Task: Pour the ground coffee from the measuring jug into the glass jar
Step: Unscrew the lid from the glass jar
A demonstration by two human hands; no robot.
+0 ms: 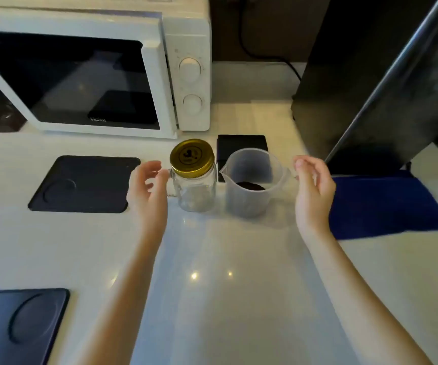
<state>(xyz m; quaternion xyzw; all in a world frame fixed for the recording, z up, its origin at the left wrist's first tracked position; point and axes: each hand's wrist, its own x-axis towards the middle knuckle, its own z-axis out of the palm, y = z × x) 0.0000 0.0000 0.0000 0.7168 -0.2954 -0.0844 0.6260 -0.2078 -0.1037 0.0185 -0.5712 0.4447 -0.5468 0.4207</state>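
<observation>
A clear glass jar (196, 192) with a gold screw lid (192, 158) on it stands upright on the white counter. Right beside it stands a translucent plastic measuring jug (252, 180), with dark ground coffee (250, 186) lying in its bottom. My left hand (146, 188) hovers open just left of the jar, fingers curled toward the jar's handle, holding nothing. My right hand (313, 191) is open just right of the jug, fingertips close to its handle, not gripping it.
A white microwave (123, 64) stands behind on the left. A small black scale (241, 146) sits behind the jug. Dark trays lie at the left (83, 184) and front left (15, 325). A blue cloth (386, 204) and a black appliance (370, 83) are on the right.
</observation>
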